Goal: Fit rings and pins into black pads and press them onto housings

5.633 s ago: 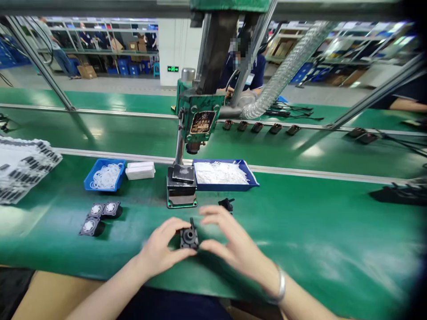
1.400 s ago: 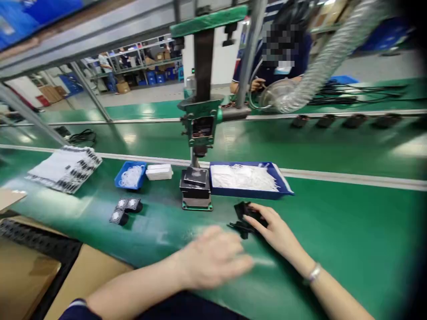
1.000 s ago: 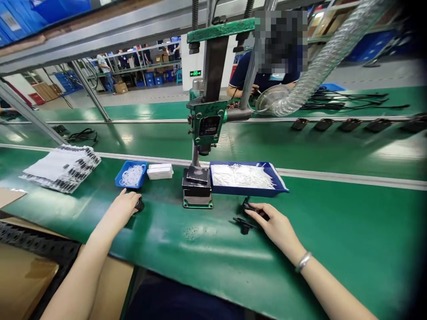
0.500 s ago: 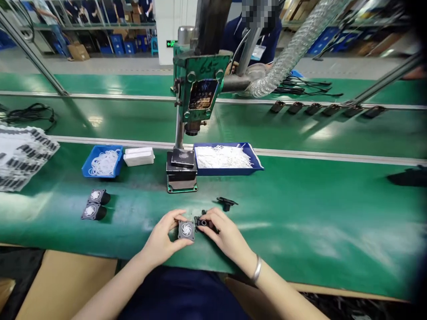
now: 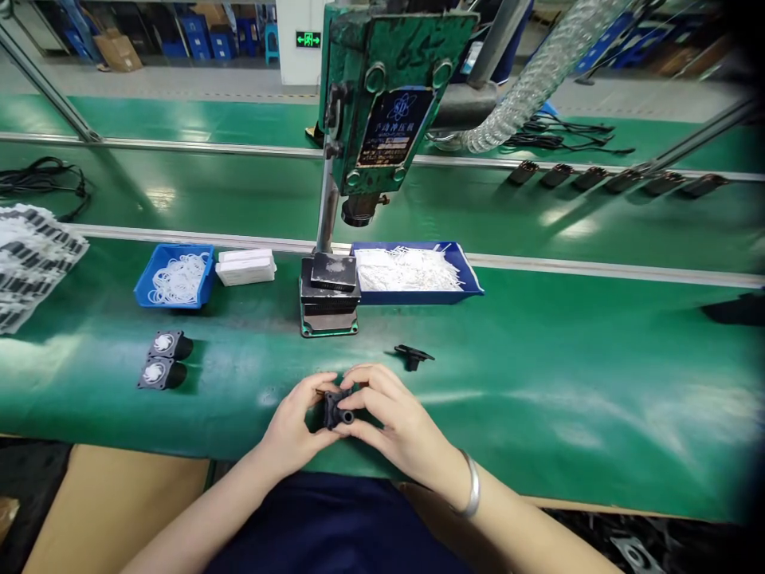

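Note:
My left hand (image 5: 297,418) is closed around a small black pump housing, its fingers and thumb at the sides; its white impeller face is now covered. On top of it lies a black cover with a round port (image 5: 345,415), gripped by the fingertips and thumb of my right hand (image 5: 388,410). Cover and housing appear to touch, though the fingers hide most of the joint. Beyond my right hand a loose black cover (image 5: 413,356) rests on the green bench. To the left lie two pump housings (image 5: 163,359) with white impellers.
A green hand press (image 5: 388,104) rises at the middle, with black blocks (image 5: 332,275) on its base. Behind are a blue bin of white rings (image 5: 140,291), a white stack (image 5: 245,267) and a blue tray of white strips (image 5: 412,298). Several dark parts (image 5: 591,178) line the far bench.
My right hand has moved left and brought the cover onto the pump housing, hiding the white impeller. The view has shifted closer to the press.

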The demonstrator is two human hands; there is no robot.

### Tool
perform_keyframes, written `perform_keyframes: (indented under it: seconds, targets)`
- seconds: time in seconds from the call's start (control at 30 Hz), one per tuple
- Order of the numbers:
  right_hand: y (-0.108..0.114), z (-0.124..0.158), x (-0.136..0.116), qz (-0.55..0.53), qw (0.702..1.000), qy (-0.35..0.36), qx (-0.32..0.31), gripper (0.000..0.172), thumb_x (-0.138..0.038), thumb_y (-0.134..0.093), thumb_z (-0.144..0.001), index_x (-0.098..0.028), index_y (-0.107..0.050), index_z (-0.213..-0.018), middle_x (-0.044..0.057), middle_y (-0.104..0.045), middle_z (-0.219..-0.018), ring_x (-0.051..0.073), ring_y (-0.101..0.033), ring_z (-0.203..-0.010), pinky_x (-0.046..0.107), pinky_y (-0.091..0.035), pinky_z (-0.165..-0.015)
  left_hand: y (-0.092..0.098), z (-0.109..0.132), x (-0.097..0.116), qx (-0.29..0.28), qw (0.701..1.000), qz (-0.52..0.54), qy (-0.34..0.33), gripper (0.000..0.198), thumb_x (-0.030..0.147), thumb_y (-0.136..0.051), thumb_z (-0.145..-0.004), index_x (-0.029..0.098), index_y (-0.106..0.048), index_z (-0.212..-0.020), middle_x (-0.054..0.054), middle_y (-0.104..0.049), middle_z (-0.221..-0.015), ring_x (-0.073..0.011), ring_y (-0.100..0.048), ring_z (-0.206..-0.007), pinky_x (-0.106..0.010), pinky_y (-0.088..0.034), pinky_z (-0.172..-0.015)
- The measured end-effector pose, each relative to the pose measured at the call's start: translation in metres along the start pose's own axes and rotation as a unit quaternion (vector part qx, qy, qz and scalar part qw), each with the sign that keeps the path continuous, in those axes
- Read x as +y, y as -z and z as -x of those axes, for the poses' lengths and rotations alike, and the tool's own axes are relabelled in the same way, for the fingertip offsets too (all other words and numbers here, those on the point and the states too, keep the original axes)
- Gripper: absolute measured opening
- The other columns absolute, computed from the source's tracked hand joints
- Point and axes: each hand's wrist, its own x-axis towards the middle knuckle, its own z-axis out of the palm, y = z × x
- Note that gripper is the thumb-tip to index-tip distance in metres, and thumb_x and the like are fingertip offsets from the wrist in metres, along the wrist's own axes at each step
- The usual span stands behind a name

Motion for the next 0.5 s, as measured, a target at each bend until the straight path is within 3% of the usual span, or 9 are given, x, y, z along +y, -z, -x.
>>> perform_keyframes:
  seconds: [0.2,0.5]
  targets:
    - [-0.003,-0.003,0.006,0.006,1.0,0.014,-0.021,0.015,-0.028,-0.066,-0.092,-0.022,-0.061,-0.105,0.007,-0.064,-0.103,0.023,-0.056,-0.107,0.042,-0.052,-0.094,0.001,-0.001,-0.001,0.003,0.999,-0.041,-0.002,0.054,0.032,-0.074,-0.083,0.023,-0.048,-0.129,-0.01,-0.065,-0.121,-0.0241,-0.066,-0.11,-0.041,-0.057,-0.094]
    - [-0.012,0.003,0.011,-0.024,0.999,-0.026,-0.019,0.015,-0.027,-0.067,-0.092,-0.024,-0.06,-0.105,0.006,-0.065,-0.101,0.024,-0.058,-0.11,0.042,-0.053,-0.094,0.002,-0.002,0.005,0.0,0.999,-0.038,0.004,0.055,0.028,-0.075,-0.081,0.024,-0.05,-0.13,-0.009,-0.067,-0.118,-0.0239,-0.067,-0.108,-0.041,-0.057,-0.096]
